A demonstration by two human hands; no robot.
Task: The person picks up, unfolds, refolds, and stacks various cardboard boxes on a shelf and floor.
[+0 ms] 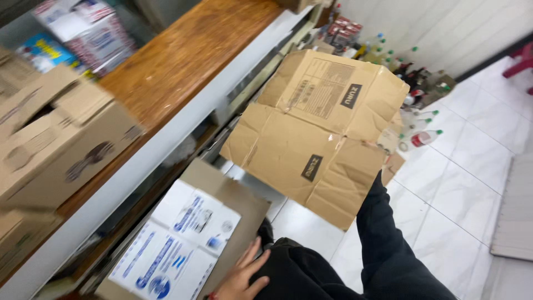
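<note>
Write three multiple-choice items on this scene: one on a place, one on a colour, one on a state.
1. Where is the flattened cardboard box?
A. Held up in the air
B. Flat on the wooden counter
C. Under the white-labelled box

2. What colour is the sleeve of the raised arm?
A. White
B. Black
C. Red

3. How is the left hand?
A. Fist closed on a bottle
B. Fingers open against the white-labelled box
C. Holding the flattened box

Answers: 1 A, it hangs above the tiled floor at the raised arm's end; 2 B, the sleeve is black; 3 B, its spread fingers lie against the box's edge.
</note>
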